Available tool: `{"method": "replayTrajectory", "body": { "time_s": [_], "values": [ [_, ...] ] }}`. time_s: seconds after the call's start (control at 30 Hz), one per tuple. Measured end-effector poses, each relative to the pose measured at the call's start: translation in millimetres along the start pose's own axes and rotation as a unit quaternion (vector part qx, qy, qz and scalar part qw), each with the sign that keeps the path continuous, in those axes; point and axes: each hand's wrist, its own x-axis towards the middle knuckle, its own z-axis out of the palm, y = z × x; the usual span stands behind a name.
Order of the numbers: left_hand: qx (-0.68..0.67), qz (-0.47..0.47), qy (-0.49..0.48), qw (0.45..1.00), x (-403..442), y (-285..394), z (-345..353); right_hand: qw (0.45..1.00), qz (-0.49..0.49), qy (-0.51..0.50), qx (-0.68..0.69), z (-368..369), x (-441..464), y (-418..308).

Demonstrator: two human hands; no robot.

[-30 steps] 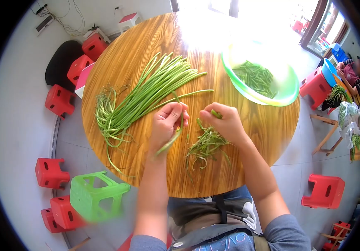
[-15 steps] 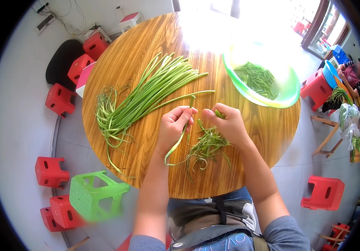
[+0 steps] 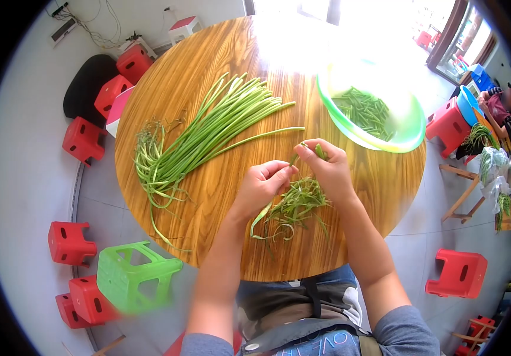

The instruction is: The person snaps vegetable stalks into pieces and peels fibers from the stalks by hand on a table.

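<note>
Over the near half of the round table, my left hand point(image 3: 264, 188) is closed on a garlic scape point(image 3: 260, 218), whose pale tail hangs below the fingers. Close beside it, my right hand point(image 3: 331, 172) pinches the scape's upper end and also holds short green scape pieces point(image 3: 321, 152) in its curled fingers. Beneath both hands lies a heap of thin trimmed tips point(image 3: 298, 202). A large bunch of long garlic scapes point(image 3: 208, 133) is spread to the left. Cut pieces point(image 3: 363, 111) fill the bottom of a green-rimmed basin point(image 3: 375, 143) at the right.
The wooden table point(image 3: 380, 196) stands before me. Red stools point(image 3: 457, 273) and a green stool point(image 3: 134, 276) are around it on the floor. At far right a person point(image 3: 500, 105) sits near a blue basin point(image 3: 470, 105) and more greens.
My left hand has moved right and slightly down with the scape, up to my right hand. The right thumb and finger now meet the scape's end.
</note>
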Motion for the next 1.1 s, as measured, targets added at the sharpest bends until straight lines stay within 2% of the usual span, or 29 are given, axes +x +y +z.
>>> {"method": "replayTrajectory", "body": {
  "time_s": [0.17, 0.27, 0.37, 0.47, 0.57, 0.6, 0.73, 0.77, 0.83, 0.9, 0.97, 1.0, 1.07, 1.1],
  "values": [
    [0.063, 0.015, 0.015, 0.998, -1, -3, 1, 1.000, -0.014, -0.015, 0.006, 1, -4, -8],
    [0.101, 0.051, 0.062, 0.992, 0, -12, 4, 0.996, -0.082, 0.001, -0.022, 2, -1, 1],
    [0.175, 0.168, 0.129, 0.961, -3, -11, 12, 0.990, 0.106, -0.019, 0.086, -4, 2, -4],
    [0.205, 0.284, 0.175, 0.920, -2, -15, 16, 0.933, 0.206, -0.104, 0.277, 1, 4, 12],
    [0.167, 0.237, 0.164, 0.943, -4, -6, 15, 0.888, 0.238, -0.112, 0.377, 1, 5, 10],
    [0.125, 0.202, 0.160, 0.958, -3, -8, 14, 0.891, 0.234, -0.120, 0.371, 0, 5, 9],
    [0.043, 0.066, 0.015, 0.997, -2, -7, 0, 0.879, 0.198, -0.139, 0.411, -2, 7, 16],
    [0.048, 0.058, 0.024, 0.997, -2, -8, 1, 0.877, 0.197, -0.143, 0.414, 1, 4, 13],
    [0.058, 0.046, 0.045, 0.996, -2, -9, 4, 0.891, 0.198, -0.146, 0.383, 2, 4, 10],
    [0.149, 0.143, 0.106, 0.973, 0, -13, 6, 0.917, 0.201, -0.137, 0.316, -1, 5, 9],
    [0.258, 0.240, 0.147, 0.924, 0, -11, 8, 0.965, 0.156, -0.094, 0.187, 5, 3, 10],
    [0.280, 0.264, 0.145, 0.912, 0, -11, 9, 0.981, 0.132, -0.070, 0.120, 7, 1, 10],
    [0.321, 0.311, 0.142, 0.883, 0, -12, 9, 0.987, 0.106, -0.082, 0.089, 5, 0, 6],
    [0.315, 0.303, 0.170, 0.883, 1, -13, 8, 0.989, 0.091, -0.090, 0.074, 5, 0, 4]
  ]
}}
